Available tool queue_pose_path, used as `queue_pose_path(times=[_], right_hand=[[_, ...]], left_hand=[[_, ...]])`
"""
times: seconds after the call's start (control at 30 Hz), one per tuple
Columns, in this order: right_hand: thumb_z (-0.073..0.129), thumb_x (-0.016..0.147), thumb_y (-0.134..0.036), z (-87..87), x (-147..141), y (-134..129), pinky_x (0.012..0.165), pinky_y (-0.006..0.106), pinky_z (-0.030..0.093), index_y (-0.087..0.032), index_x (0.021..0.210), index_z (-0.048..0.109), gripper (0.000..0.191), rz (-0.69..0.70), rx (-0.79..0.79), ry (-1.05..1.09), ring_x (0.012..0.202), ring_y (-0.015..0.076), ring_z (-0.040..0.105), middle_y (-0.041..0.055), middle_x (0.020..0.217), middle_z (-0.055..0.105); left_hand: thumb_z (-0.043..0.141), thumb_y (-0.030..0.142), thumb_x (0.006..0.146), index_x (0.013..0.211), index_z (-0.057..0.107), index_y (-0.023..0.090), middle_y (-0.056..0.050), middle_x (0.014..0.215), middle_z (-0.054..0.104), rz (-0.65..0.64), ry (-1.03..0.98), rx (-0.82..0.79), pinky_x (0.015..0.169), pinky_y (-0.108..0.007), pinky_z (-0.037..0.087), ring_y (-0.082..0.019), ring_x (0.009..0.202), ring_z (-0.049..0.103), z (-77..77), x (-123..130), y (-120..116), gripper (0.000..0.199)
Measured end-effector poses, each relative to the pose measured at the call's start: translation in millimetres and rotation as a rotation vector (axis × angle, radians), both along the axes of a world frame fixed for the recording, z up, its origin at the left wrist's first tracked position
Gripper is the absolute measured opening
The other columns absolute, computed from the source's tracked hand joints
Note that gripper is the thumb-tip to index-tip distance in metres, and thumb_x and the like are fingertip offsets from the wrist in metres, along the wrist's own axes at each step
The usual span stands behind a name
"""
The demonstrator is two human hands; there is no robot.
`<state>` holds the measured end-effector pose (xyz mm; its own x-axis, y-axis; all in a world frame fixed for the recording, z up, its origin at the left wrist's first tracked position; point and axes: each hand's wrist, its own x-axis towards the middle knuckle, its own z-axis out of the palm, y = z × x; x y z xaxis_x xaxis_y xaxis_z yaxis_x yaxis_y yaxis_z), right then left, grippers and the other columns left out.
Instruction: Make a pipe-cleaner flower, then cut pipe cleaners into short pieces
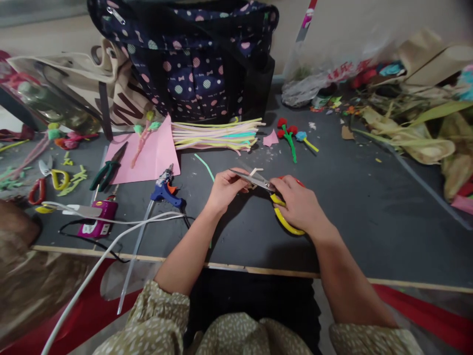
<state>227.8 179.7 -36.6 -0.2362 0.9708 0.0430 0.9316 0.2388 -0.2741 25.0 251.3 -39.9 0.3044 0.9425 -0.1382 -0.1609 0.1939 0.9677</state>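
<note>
My right hand (297, 204) grips the scissors (286, 223), which have yellow and red handles. Their blades point left and are parted near a short cream strip (257, 170). My left hand (226, 190) is closed, with its fingertips pinched at the strip beside the blades; what lies between the fingers is mostly hidden. A thin green strip (205, 165) lies on the table just behind my left hand. Further back rests a bundle of yellow, cream and turquoise pipe cleaners (218, 134).
To the left are a blue glue gun (165, 192), dark green pliers (107, 172), pink paper (158, 159) and a purple power strip (99, 217) with cables. Bags (192, 74) stand behind. Red flowers (286, 129) and dry husks (417, 130) lie at the right.
</note>
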Motion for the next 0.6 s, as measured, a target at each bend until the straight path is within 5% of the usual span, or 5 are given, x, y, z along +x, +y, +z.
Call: queue_pose_path(times=[0.6], right_hand=[[0.054,0.084,-0.024,3.5,-7.9,-5.8,0.064,0.031,0.041,-0.024,0.118,0.049,0.035,-0.027,-0.057,0.045,0.090,0.0250,0.059,0.0093,0.109,0.056]], left_hand=[[0.076,0.026,0.066,0.076,0.070,0.016,0.001,0.065,0.066,0.037,0.012,-0.045,0.058,-0.024,0.053,-0.010,0.057,0.059,1.1,0.1,-1.9,0.016]])
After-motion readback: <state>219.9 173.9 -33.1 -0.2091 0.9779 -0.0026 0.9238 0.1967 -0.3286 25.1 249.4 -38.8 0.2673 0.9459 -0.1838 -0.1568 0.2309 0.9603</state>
